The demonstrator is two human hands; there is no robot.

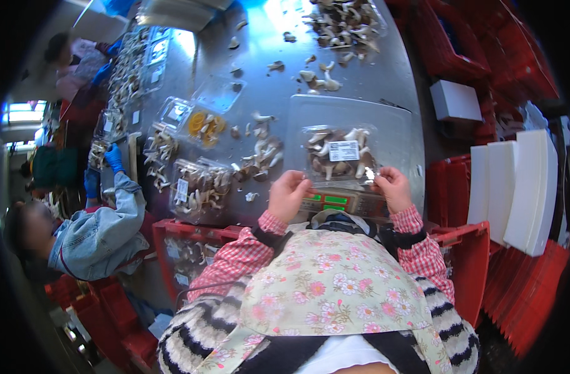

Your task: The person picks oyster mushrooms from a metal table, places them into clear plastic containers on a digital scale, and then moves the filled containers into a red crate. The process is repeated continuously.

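A clear plastic clamshell box [318,170] of mushrooms lies before me, with a white printed label [344,151] on its lid. My left hand [287,195] pinches its near left corner between thumb and fingers. At the near right corner, my right hand [393,188] grips the edge in the same way. The box rests over the clear plastic tray [388,121] of a digital scale. Below the box, the scale's panel [360,203] shows lit green displays, partly covered by my apron.
Loose mushrooms [264,152] and filled clamshells [203,187] lie left on the metal table [261,42]; a mushroom pile [343,23] is farther off. Yellow bands [203,122] sit in an open box. A co-worker's gloved hand [114,158] is left. Red crates [467,266] and white foam boxes [530,191] stand right.
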